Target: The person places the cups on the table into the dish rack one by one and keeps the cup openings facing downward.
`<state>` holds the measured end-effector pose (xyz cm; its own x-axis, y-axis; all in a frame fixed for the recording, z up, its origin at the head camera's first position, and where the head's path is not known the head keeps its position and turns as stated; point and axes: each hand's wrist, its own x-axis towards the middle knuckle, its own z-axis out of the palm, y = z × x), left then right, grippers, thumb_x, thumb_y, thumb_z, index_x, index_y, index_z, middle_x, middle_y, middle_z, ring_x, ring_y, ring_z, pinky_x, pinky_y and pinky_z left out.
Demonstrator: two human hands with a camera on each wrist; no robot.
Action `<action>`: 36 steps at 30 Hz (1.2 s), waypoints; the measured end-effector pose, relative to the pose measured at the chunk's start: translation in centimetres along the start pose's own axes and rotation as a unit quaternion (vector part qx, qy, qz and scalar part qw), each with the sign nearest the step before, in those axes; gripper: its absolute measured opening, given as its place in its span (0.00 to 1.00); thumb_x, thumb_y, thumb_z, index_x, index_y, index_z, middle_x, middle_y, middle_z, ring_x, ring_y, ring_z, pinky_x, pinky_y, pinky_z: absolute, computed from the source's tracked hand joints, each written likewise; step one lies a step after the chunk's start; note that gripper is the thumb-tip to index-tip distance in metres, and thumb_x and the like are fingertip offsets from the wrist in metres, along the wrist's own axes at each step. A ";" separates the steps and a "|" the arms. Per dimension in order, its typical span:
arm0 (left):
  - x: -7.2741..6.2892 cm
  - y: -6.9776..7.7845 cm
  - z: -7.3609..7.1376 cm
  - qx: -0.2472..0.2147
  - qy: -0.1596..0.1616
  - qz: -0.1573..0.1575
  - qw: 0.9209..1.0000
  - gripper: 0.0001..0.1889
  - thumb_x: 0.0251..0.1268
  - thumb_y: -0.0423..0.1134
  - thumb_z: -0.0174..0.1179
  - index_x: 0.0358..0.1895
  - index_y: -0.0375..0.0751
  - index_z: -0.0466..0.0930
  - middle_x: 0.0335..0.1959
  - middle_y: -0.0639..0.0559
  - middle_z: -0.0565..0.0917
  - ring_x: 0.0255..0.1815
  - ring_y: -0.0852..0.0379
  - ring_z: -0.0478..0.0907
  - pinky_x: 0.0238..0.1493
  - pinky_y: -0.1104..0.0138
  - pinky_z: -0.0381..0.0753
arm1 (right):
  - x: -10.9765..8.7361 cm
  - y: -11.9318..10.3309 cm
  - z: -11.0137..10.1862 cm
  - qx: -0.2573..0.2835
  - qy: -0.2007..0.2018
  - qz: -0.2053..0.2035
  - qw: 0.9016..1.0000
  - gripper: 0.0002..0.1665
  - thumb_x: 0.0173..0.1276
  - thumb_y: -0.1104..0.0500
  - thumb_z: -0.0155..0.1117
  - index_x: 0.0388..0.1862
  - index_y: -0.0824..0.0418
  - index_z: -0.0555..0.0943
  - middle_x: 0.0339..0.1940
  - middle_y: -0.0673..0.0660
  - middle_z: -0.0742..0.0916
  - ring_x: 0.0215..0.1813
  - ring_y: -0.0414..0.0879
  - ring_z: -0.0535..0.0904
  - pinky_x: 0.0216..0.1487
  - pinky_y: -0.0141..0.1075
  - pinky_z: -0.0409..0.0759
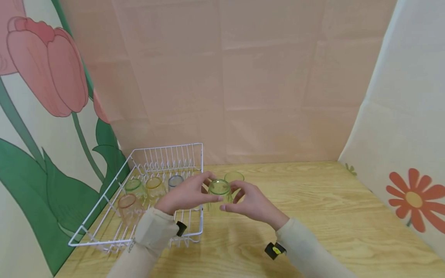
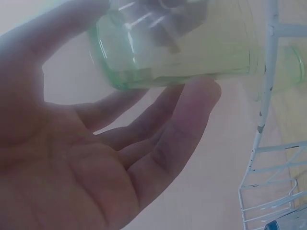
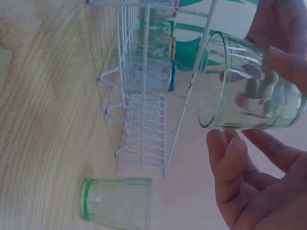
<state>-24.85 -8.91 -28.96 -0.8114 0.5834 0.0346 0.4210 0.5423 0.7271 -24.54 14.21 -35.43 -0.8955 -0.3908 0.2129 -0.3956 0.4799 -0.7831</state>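
Observation:
A clear green-tinted drinking glass point(image 1: 219, 188) is held mouth down above the table, between both hands. My left hand point(image 1: 189, 192) grips it from the left with thumb and fingers. From the right, my right hand point(image 1: 253, 204) holds the same glass, thumb in front and fingers curled at its side. In the right wrist view the held glass point(image 3: 254, 88) shows its open rim facing the table. Just behind it, a second green-tinted glass point(image 1: 235, 176) stands upright on the wood-grain table point(image 1: 313, 216).
Left of the hands sits a white wire dish rack point(image 1: 135, 242). Inside it, upside down, are a green glass point(image 1: 135, 186), a yellow glass point(image 1: 154, 185), a blue glass point(image 1: 175, 180) and a pink glass point(image 1: 129, 204). A pinkish backdrop point(image 1: 271, 96) rises behind the table.

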 end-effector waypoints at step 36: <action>-5.2 -5.0 -7.9 0.041 0.089 -0.212 0.972 0.30 0.61 0.44 0.69 0.56 0.26 0.66 0.49 0.34 0.76 0.36 0.47 0.82 0.38 0.56 0.83 | -0.3 2.2 -0.8 -0.038 0.012 0.027 0.999 0.25 0.67 0.49 0.70 0.60 0.54 0.79 0.49 0.54 0.85 0.38 0.46 0.78 0.32 0.38 0.80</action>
<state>-25.97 -19.49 -27.36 -0.9732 0.1879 -0.1324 0.0595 0.7622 0.6446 -25.35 16.05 -36.75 -0.9203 -0.3437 0.1869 -0.3603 0.5584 -0.7472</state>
